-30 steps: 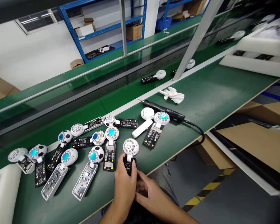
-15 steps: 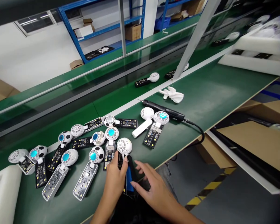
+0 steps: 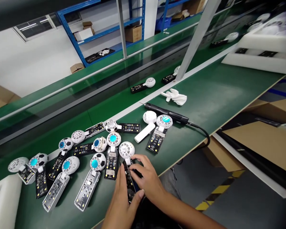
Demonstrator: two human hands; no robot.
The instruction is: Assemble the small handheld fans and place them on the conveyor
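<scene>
One fan unit [image 3: 128, 175], white grille head [image 3: 126, 150] uppermost and black circuit board exposed, sits between both hands at the near edge of the green workbench [image 3: 205, 92]. Left hand [image 3: 124, 203] is closed around its side; right hand [image 3: 146, 176] is curled over the board, fingers pressed on it. Lying beside them: eight units with bare boards [image 3: 111, 167], two in clear shells [image 3: 87, 190], and one in a white shell [image 3: 144, 132]. Farther: electric screwdriver [image 3: 168, 113] with black cable, crumpled white cloth [image 3: 175, 97]. Farthest: two units [image 3: 143, 85] on a conveyor belt [image 3: 62, 117], blue steel shelving [image 3: 69, 35].
</scene>
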